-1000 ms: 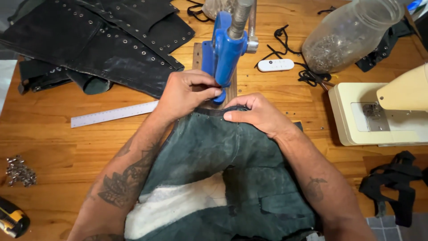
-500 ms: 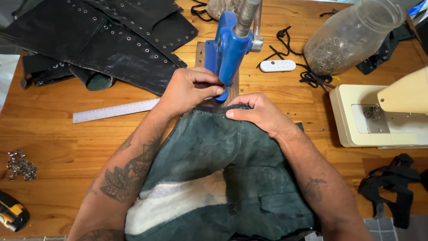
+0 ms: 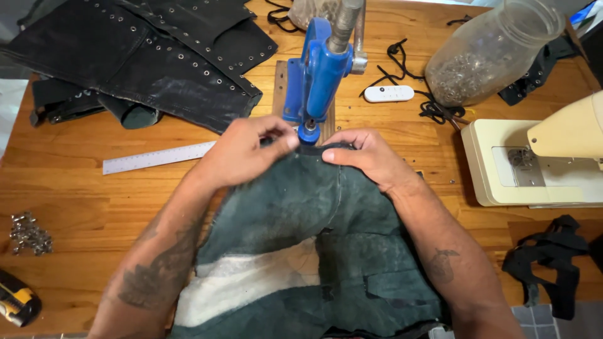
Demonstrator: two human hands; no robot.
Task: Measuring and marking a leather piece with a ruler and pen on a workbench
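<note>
A dark green suede piece (image 3: 301, 232) with a pale patch lies on the wooden table (image 3: 88, 201) in front of me. Its far edge sits under the head of a blue hand press (image 3: 314, 75). My left hand (image 3: 245, 150) pinches that edge just left of the press die. On the other side, my right hand (image 3: 367, 157) grips the same edge. Both hands touch the fabric directly below the press.
Black eyeleted leather panels (image 3: 151, 56) lie at the back left, a metal ruler (image 3: 157, 157) beside them. A jar of eyelets (image 3: 490, 50), a white remote (image 3: 389, 93), a cream sewing machine (image 3: 540, 157), black straps (image 3: 553, 263), loose metal eyelets (image 3: 28, 233) and a yellow-black tool (image 3: 16, 301) surround me.
Both hands have shifted the suede edge slightly further under the press die. My view has moved a little; the press stays in place.
</note>
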